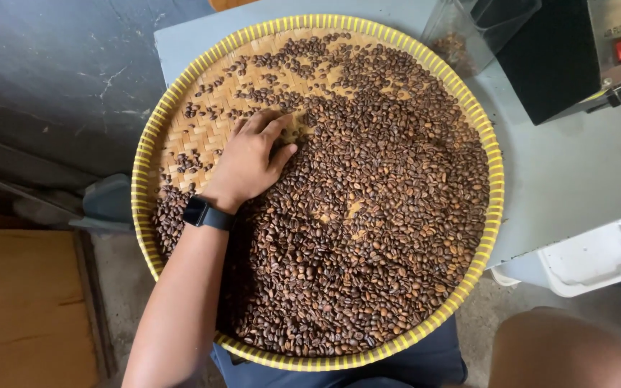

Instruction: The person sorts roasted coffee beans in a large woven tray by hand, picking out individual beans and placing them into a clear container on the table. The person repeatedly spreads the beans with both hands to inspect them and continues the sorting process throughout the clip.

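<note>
A round woven bamboo tray with a yellow rim (495,187) sits on a grey table and is mostly covered with brown roasted coffee beans (382,201). My left hand (249,162) lies palm down on the beans in the tray's upper left, fingers slightly curled and touching them beside a bare woven patch (195,133). A black watch (206,214) is on that wrist. Nothing is gripped in the hand. My right hand is out of the picture.
The grey table (576,172) carries a black and metal machine (576,50) with a red switch and a clear plastic hopper (468,32) at the upper right. A white plastic tub (591,259) stands below the table edge. A wooden board (23,309) lies at the lower left, and a knee (562,352) shows at the bottom right.
</note>
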